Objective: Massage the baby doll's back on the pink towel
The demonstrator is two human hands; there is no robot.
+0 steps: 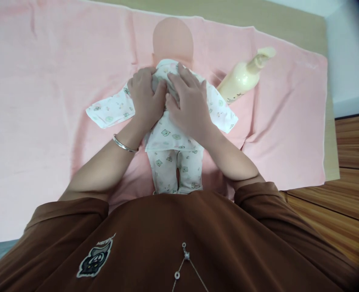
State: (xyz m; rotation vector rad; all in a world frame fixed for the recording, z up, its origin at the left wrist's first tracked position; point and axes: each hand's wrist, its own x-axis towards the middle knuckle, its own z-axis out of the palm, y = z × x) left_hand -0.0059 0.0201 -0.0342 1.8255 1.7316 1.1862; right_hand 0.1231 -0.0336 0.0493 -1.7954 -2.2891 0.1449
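A baby doll [173,42] lies stretched out, its smooth head away from me and no face showing. It wears a white printed shirt [170,132] and matching trousers [164,170]. On the shirt's upper part, by the shoulder, rests my left hand [147,93], its fingers curved and the thumb apart. Beside it my right hand [190,97] lies on the cloth with fingers spread. Between the two hands the shirt is slightly shaded and rumpled. The doll's sleeves reach out to both sides.
Under the doll a pink cloth [45,81] covers most of a wooden table [295,24]. A pale yellow pump bottle [242,79] lies tilted by the right sleeve, partly behind it. Brown wooden flooring [355,162] shows past the table's right edge.
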